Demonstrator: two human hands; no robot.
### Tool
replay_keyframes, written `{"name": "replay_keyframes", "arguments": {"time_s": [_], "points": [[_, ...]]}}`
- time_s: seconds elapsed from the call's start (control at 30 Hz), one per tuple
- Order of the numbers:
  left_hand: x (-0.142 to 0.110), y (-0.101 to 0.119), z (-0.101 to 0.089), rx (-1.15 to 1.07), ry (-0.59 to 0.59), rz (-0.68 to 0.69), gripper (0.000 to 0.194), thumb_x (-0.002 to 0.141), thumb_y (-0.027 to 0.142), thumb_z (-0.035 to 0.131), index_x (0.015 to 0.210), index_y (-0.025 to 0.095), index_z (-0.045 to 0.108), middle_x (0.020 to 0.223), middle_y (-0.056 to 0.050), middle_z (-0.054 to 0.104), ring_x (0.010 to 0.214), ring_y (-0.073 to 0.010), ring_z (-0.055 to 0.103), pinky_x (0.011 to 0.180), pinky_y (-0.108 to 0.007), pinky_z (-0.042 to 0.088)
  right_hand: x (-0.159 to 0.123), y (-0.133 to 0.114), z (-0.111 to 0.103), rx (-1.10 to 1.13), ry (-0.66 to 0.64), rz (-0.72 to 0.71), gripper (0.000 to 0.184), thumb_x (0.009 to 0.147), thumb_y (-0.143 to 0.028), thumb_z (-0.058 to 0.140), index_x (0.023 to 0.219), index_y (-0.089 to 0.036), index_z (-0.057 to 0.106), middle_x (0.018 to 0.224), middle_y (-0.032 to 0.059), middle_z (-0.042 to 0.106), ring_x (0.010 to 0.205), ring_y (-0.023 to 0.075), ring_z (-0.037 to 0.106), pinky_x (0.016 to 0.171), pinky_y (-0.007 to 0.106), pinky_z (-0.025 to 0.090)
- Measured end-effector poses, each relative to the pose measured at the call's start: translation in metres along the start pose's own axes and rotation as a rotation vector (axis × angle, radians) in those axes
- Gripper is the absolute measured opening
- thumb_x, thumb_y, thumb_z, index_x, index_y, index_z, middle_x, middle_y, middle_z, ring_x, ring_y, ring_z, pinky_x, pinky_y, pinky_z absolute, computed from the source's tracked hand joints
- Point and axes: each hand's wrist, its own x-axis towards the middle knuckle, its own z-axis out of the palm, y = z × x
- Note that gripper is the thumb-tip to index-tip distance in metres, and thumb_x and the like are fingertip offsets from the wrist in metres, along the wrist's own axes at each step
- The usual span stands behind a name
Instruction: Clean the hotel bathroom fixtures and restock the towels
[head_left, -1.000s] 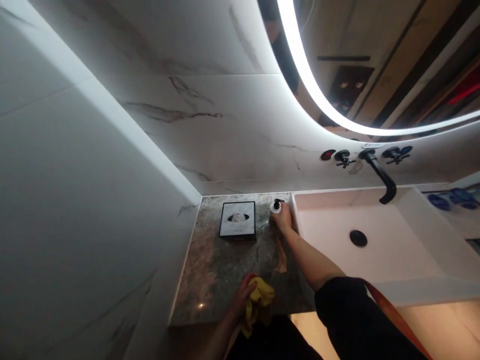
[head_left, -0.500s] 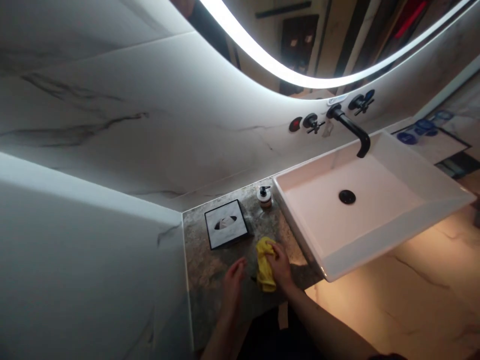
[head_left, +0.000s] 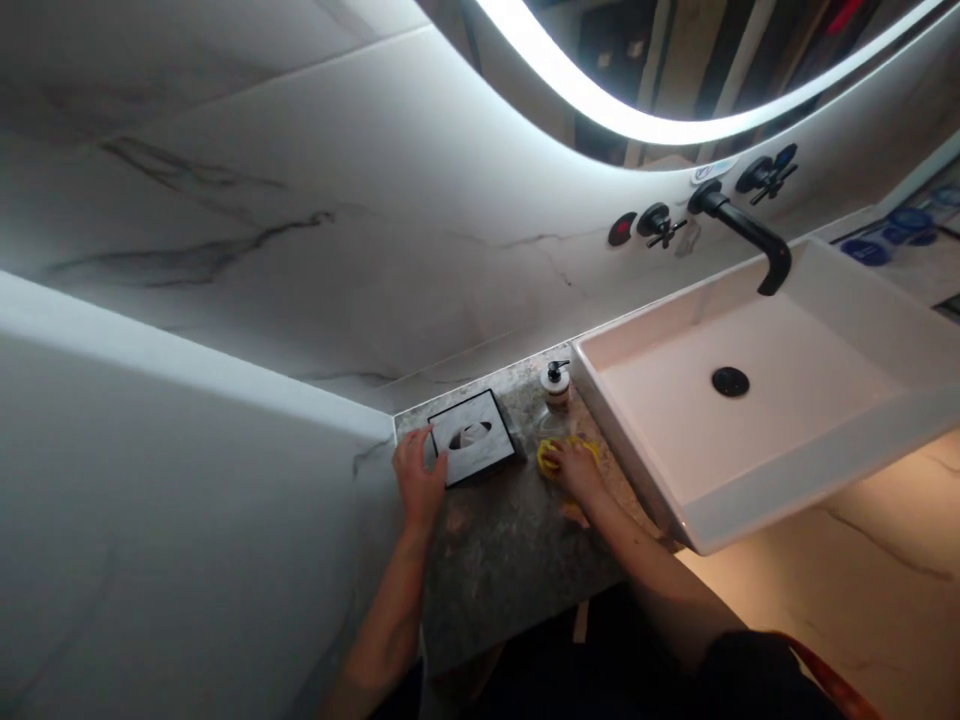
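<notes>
Marble-walled bathroom; grey stone counter [head_left: 510,560] beside white sink [head_left: 795,480]

Two hands are showing, the left hand [head_left: 417,482] and the right hand [head_left: 576,468]. Sitting on the bench [head_left: 510,545] are one tissue box [head_left: 474,437], one soap bottle [head_left: 556,385] and one yellow cloth [head_left: 550,455]. One sink [head_left: 810,455], one spout [head_left: 746,232] and two tap handles [head_left: 658,223] [head_left: 770,172] are showing.

Your left hand [head_left: 418,480] is resting at the left edge of the tissue box [head_left: 474,437], which is sitting at the back of the counter [head_left: 510,560]. Your right hand [head_left: 576,467] is pressing the cloth [head_left: 548,456] down just in front of the soap dispenser [head_left: 556,385], beside the sink [head_left: 765,440] on the right.
</notes>
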Motion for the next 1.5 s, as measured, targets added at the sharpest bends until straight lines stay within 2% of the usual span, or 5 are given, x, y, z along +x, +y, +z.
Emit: {"name": "replay_keyframes", "arguments": {"time_s": [0.4,0.63,0.9,1.07,1.5], "points": [[0.043,-0.034,-0.023,-0.349,-0.285,-0.026,0.022,0.076,0.042,0.068,0.075,0.021,0.074,0.139,-0.010,0.064,0.147,-0.0309,0.040,0.126,-0.053,0.024,0.023,-0.080,-0.009,0.204,0.147,-0.376,0.019,0.094,-0.025,0.061,0.104,-0.022,0.077,0.105,0.0087,0.076,0.107,0.0245,0.068,0.101,0.042,0.052],[0.056,-0.036,-0.028,-0.452,-0.345,0.016,0.028,0.074,0.051,0.072,0.073,0.022,0.074,0.137,-0.009,0.066,0.145,-0.0295,0.043,0.126,-0.051,0.025,0.090,-0.112,0.005,-0.107,-0.096,-0.480,0.042,0.078,-0.035,0.085,0.119,-0.028,0.076,0.161,0.0097,0.043,0.158,0.0401,0.013,0.121,0.073,0.012],[0.039,-0.006,-0.035,-0.435,0.073,-0.198,0.033,0.088,0.044,0.057,0.089,0.015,0.071,0.091,-0.010,0.073,0.091,-0.0229,0.068,0.091,-0.039,0.056,0.111,-0.102,0.004,0.001,-0.210,-0.465,0.025,0.088,-0.033,0.076,0.066,-0.020,0.075,0.160,0.0054,0.046,0.160,0.0348,0.008,0.125,0.063,0.016],[0.002,0.022,-0.016,-0.311,-0.371,0.120,0.049,0.079,0.027,0.065,0.127,0.018,0.067,0.139,-0.009,0.064,0.133,-0.0254,0.056,0.119,-0.040,0.042,0.108,-0.099,-0.001,0.042,-0.232,-0.512,0.025,0.088,-0.036,0.075,0.069,-0.020,0.075,0.163,0.0046,0.042,0.160,0.0340,0.005,0.126,0.062,0.013],[0.064,0.047,0.003,-0.135,-0.585,-0.210,0.023,0.088,0.024,0.061,0.088,0.010,0.079,0.075,-0.006,0.073,0.072,-0.0180,0.061,0.069,-0.028,0.041,0.040,-0.065,-0.052,0.139,0.149,-0.326,0.034,0.096,-0.039,0.063,0.124,-0.021,0.073,0.132,0.0131,0.069,0.125,0.0263,0.063,0.112,0.046,0.047]]}}
